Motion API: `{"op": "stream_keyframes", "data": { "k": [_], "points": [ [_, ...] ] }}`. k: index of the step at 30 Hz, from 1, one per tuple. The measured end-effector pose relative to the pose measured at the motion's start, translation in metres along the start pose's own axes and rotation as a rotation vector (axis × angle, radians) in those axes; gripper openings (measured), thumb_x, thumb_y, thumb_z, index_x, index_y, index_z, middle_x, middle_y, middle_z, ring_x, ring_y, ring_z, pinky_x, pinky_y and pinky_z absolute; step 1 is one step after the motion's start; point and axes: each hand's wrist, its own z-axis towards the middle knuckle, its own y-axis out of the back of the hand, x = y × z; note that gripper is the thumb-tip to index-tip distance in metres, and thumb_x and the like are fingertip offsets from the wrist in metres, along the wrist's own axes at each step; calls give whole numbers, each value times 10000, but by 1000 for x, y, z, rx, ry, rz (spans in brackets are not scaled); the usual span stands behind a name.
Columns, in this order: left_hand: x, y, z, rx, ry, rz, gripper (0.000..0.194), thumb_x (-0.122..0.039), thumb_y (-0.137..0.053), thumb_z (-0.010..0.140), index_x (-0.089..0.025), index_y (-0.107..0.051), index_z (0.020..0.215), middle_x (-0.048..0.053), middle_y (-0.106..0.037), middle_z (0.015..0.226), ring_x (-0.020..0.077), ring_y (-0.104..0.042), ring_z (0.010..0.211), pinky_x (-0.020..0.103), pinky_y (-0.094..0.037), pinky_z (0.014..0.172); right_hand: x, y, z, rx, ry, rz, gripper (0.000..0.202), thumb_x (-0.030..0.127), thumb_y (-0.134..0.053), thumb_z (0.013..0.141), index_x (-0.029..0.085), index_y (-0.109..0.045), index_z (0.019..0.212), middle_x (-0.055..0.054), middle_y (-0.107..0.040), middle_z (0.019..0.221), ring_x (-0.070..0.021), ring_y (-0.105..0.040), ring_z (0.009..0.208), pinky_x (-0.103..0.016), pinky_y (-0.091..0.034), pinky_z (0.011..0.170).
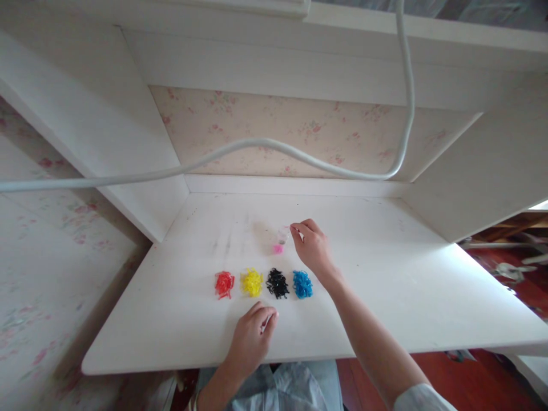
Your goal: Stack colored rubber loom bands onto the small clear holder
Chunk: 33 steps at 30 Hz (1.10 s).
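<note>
Four small piles of thin bands lie in a row on the white desk: red (224, 285), yellow (252, 282), black (277, 283) and blue (302, 284). Behind the row is a small clear container (283, 235) with a pink thing (278, 249) at its near side. My right hand (311, 245) is just right of the container, thumb and fingertips pinched; what they hold, if anything, is too small to name. Below the yellow and black piles, my left hand (252, 334) is near the desk's front edge, its fingers curled with thumb and fingertip together.
A white cable (265, 142) hangs across the view above the desk (385, 285). White panels (483, 154) stand at both sides, and a low ledge (295, 185) runs along the back below floral wallpaper.
</note>
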Motion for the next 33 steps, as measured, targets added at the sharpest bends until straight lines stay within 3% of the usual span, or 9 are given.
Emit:
{"op": "stream_keyframes", "data": {
  "k": [9,16,21,25,28,33],
  "points": [
    [1,1,-2,22,-6,-20,301,-320,-370,943,-216,-643,867,22,-612,795,132,-566,720,235,-457,664,-10,6,-9,-20,-25,56,330,356,-399,936,214,-694,970,-48,-623,916,-97,-543,640,-219,-408,632],
    [-6,-6,4,51,-37,99,262,-276,-374,943,-237,-633,926,17,-622,862,127,-584,756,217,-459,667,-51,27,-63,-32,-254,82,378,459,-419,903,207,-701,914,-43,-634,900,-88,-512,551,-233,-415,595],
    [-28,-15,23,93,-113,286,258,-255,-382,940,-252,-637,903,17,-621,866,126,-604,788,218,-455,725,-76,29,-123,36,-430,85,417,511,-419,879,203,-699,900,-53,-640,883,-114,-540,572,-254,-427,604],
    [-50,-28,43,142,-189,403,259,-266,-393,940,-241,-640,867,35,-620,863,143,-597,833,235,-450,736,-82,21,-164,79,-515,55,412,493,-392,895,209,-690,923,-53,-639,890,-125,-551,579,-267,-429,615],
    [-63,-41,59,155,-231,479,253,-281,-402,939,-224,-635,856,51,-613,890,163,-584,875,257,-453,750,-82,17,-178,84,-535,12,400,473,-375,911,220,-682,948,-44,-635,907,-121,-556,588,-263,-426,626],
    [-70,-63,83,128,-320,591,200,-239,-438,919,-190,-630,894,66,-604,923,202,-561,907,314,-467,769,-80,15,-176,107,-511,-27,388,468,-383,909,230,-666,1026,-44,-628,948,-129,-581,635,-254,-425,623]
  ]
}}
